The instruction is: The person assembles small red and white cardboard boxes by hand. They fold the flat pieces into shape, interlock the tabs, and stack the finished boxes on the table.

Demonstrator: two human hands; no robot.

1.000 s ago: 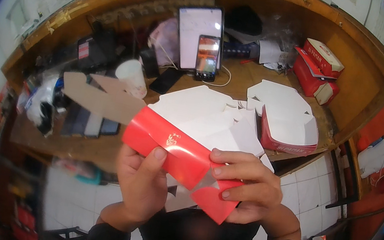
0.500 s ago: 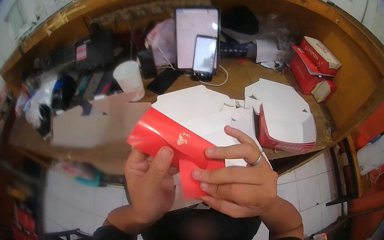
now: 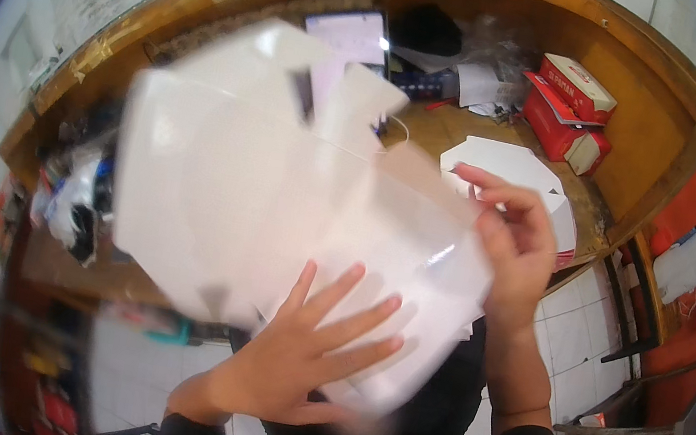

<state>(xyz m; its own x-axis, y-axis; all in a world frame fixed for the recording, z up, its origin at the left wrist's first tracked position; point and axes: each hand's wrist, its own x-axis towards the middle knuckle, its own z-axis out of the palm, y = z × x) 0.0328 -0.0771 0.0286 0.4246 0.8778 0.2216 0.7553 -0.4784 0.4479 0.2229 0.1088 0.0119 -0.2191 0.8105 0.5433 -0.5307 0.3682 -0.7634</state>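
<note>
nearest, the person's l. hand (image 3: 301, 350) lies w/ fingers spread wide on a big white cardboard blank w/ cut flaps (image 3: 210, 179); r. hand (image 3: 517, 243) is half curled at its r. edge, can't tell if pinching. blank is blurred, white face up, over the near part of the brown wooden tabletop (image 3: 437, 136).

progress, by the look: blank prob. only partly shaped, flaps loose, walls & lid not yet closed. beyond r. hand, a white-lined cardboard box w/ red outside (image 3: 514, 160) looks part-formed, lid open.

far back: upper red-and-cream cardboard box (image 3: 577, 88) on lower red cardboard box (image 3: 554, 130), plus dark-framed tablet (image 3: 348, 37).

count: 2 hands, 1 blank, 1 open box, 2 stacked boxes, 1 tablet.
</note>
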